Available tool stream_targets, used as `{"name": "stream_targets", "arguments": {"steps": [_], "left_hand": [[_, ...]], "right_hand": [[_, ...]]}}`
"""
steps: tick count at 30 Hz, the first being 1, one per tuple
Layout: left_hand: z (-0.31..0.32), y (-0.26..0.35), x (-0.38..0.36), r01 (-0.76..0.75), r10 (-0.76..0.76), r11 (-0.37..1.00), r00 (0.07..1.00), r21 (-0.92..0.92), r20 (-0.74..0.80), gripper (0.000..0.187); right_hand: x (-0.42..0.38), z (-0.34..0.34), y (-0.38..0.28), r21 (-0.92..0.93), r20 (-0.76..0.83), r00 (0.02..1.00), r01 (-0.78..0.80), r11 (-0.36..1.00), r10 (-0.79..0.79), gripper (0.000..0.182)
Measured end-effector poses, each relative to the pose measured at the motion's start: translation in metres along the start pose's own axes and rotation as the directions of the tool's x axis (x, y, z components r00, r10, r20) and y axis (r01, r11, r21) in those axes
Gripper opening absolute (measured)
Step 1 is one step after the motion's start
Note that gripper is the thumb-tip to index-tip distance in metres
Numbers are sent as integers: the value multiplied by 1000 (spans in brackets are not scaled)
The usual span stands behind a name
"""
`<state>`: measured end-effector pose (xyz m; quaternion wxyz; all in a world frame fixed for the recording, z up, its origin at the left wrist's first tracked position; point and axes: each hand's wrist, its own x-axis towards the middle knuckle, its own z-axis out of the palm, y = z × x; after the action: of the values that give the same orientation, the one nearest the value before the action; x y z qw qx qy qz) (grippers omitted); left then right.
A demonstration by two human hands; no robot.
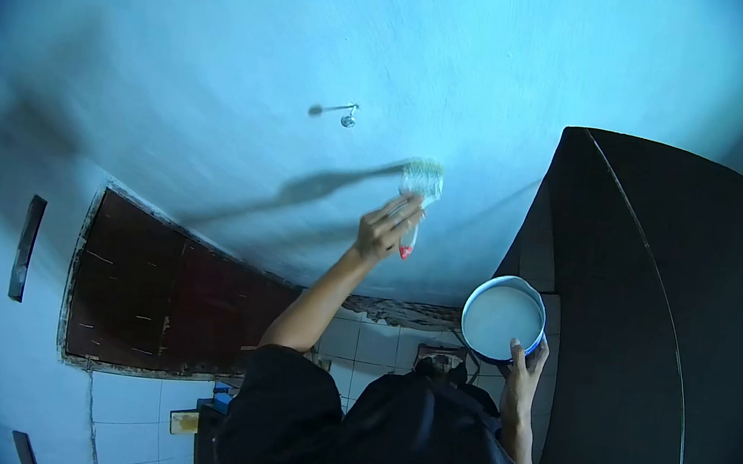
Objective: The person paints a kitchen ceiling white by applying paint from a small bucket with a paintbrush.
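Note:
My left hand [384, 227] is closed around a wide paintbrush [423, 181], whose bristles meet the pale blue-lit wall [504, 80]. Below the fingers, the red end of its handle points downward. At the lower right, my right hand [523, 365] grips the rim of a round paint pot [503, 317], thumb over the edge and fingers round the outside. Pale liquid fills the part of the pot that shows. A small metal fitting [349, 119] sticks out of the wall, up and left of the brush.
A tall dark panel [629, 341] stands close on my right, beside the pot. On the left is a dark reddish-brown framed panel [167, 290]. Pale tiles [376, 343] show low down. A dark strip [28, 248] is on the left wall.

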<state>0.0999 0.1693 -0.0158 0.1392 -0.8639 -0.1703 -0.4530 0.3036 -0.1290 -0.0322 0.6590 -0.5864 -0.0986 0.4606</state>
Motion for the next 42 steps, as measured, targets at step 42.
{"name": "stream_targets", "arguments": {"steps": [42], "left_hand": [[-18, 37, -37, 439, -427, 823, 897, -361, 118, 19]], "right_hand": [[17, 10, 20, -47, 101, 994, -44, 998, 49, 69]]}}
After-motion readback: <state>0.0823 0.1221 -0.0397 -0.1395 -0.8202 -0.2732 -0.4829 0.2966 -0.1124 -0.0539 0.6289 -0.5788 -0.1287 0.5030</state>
